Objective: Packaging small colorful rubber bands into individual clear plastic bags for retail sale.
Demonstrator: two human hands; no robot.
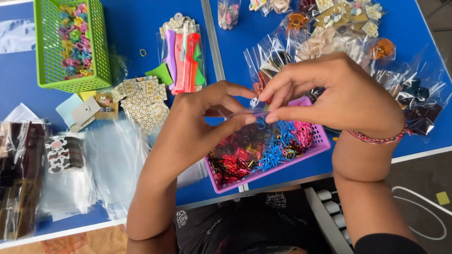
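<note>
Both hands meet at frame centre over the pink basket [325,141], which sits at the near edge of the blue desk [136,28] and is full of small elastic bands in black, red, blue and pink. Left hand [197,122] and right hand [343,94] each pinch one edge of a small clear plastic bag [248,113] between thumb and forefinger; grip is closed on the bag on both sides, other fingers curled loose. The bag is held just above the basket, likely so anything dropped falls back into the bands. It is thin and see-through, so I cannot tell whether it holds anything. The right wrist wears a woven red bracelet [381,138]. Upper left of frame: green basket [47,56] with small colourful hair clips. Centre top: packet of combs [183,56] in pink, red and green. Left of the hands: patterned cards [143,101] in a loose pile and a stack of clear bags [113,160]. Upper right: bagged hair accessories [339,28] piled up.
</note>
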